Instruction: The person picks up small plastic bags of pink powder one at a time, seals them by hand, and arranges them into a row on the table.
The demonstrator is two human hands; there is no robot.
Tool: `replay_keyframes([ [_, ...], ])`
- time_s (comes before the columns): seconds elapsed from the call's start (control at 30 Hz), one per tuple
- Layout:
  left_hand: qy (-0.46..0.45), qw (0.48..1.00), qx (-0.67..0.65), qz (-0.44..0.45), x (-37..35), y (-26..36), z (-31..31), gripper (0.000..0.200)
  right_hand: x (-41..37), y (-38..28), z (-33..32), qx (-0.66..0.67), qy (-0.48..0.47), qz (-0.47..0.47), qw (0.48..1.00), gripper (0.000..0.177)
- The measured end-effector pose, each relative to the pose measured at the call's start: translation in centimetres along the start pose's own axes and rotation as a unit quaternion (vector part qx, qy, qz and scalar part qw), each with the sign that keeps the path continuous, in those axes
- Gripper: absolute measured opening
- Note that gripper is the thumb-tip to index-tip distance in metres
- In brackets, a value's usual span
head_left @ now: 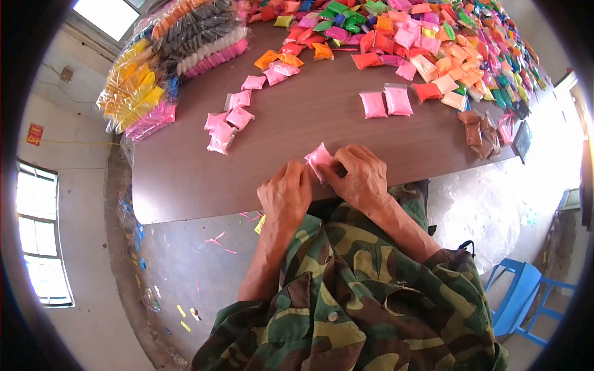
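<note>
A small pink packet (319,160) is between my hands at the table's front edge. My right hand (359,176) is closed on its right side, thumb and fingers pinched together. My left hand (287,190) is curled at its lower left, fingers bent; whether it grips the packet's edge is hidden. Two more pink packets (398,101) lie side by side farther back on the right. To the left, several pink packets (221,135) form a loose curved line on the brown table (297,117).
A big heap of coloured packets (433,37) covers the back right. Stacked bundles of packets (139,80) stand at the back left. Brown packets (479,135) lie near the right edge. A blue stool (518,297) stands on the floor at the right.
</note>
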State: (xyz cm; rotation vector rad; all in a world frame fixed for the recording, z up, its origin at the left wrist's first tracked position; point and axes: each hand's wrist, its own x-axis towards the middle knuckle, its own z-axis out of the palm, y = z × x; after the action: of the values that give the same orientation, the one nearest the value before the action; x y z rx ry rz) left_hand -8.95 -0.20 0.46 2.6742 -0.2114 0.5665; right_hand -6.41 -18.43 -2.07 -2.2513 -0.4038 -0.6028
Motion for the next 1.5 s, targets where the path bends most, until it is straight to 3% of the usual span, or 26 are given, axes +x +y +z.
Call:
replay_keyframes([
  [0.5, 0.012, 0.998, -0.051, -0.017, -0.2, 0.2, 0.7, 0.018, 0.0, 0.0, 0.0, -0.005, 0.001, -0.002, 1.0, 0.034],
  [0.7, 0.004, 0.998, -0.009, -0.06, -0.2, -1.4, 0.7, 0.017, -0.1, 0.2, 0.2, -0.011, 0.001, -0.003, 1.0, 0.033],
  [0.9, 0.035, 0.995, -0.003, -0.093, -0.6, -3.4, 0.1, 0.016, -0.2, -0.1, -0.2, 0.015, -0.011, 0.014, 1.0, 0.023],
  [0.93, 0.038, 0.994, -0.006, -0.099, -0.6, -3.8, 0.0, 0.016, 0.0, -0.2, -0.4, -0.001, -0.006, -0.027, 1.0, 0.023],
  [1.0, 0.045, 0.993, -0.011, -0.113, -0.8, -4.2, -0.3, 0.017, 0.3, -0.2, -0.7, -0.031, 0.003, -0.111, 0.993, 0.029],
  [1.1, 0.058, 0.992, -0.031, -0.107, -0.9, -5.0, -0.1, 0.016, 0.3, -0.2, -0.7, -0.057, -0.093, -0.181, 0.977, 0.048],
  [1.2, 0.07, 0.988, -0.067, -0.118, -0.9, -5.4, 0.4, 0.017, -0.1, -0.5, -0.1, -0.077, -0.152, -0.183, 0.968, 0.063],
  [1.4, 0.079, 0.984, -0.108, -0.119, -0.8, -5.6, 0.6, 0.02, 0.9, -0.6, 0.3, -0.05, -0.184, -0.125, 0.974, 0.07],
  [1.5, 0.092, 0.983, -0.111, -0.117, -1.0, -6.1, 1.0, 0.019, 0.3, -0.6, 0.1, -0.07, -0.186, -0.15, 0.968, 0.073],
])
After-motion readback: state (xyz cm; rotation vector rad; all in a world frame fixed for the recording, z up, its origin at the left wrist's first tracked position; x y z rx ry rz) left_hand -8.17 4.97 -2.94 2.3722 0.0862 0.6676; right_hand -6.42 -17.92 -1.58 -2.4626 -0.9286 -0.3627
